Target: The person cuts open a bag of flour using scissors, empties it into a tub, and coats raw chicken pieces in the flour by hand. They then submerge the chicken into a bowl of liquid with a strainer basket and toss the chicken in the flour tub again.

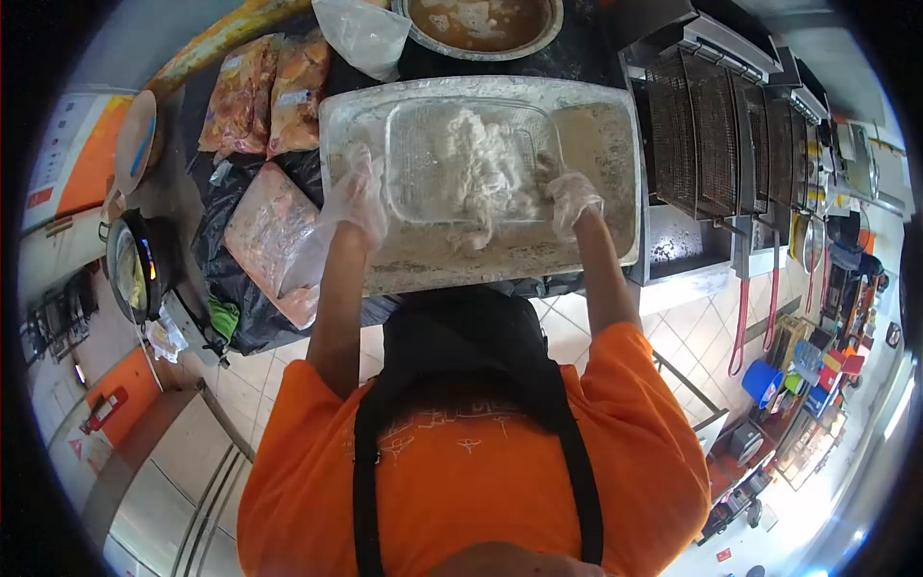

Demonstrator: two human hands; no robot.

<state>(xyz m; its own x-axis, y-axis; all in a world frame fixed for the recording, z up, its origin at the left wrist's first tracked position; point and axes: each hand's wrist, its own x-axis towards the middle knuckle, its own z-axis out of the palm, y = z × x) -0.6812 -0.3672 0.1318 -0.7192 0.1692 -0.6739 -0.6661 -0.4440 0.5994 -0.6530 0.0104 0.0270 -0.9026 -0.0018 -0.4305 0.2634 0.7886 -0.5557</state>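
Note:
A rectangular wire mesh basket point(415, 159) lies within a large, shallow, flour-dusted tub point(606, 236). Flour-coated pieces point(478, 163), whose kind I cannot make out, are heaped in the basket's middle and right. My left hand point(358, 197), in a clear plastic glove, is closed at the basket's left rim. At the opposite rim my right hand point(574, 199), gloved the same way, is also closed, its fingertips blurred and partly hidden. Both forearms reach over the tub's near edge.
Left of the tub lie bags of marinated meat point(298, 91) and a flat pink package point(274, 231) on black plastic. Behind it stand a white bag point(363, 37) and a basin of brownish liquid point(556, 29). Fryer baskets point(687, 135) with red handles hang at right.

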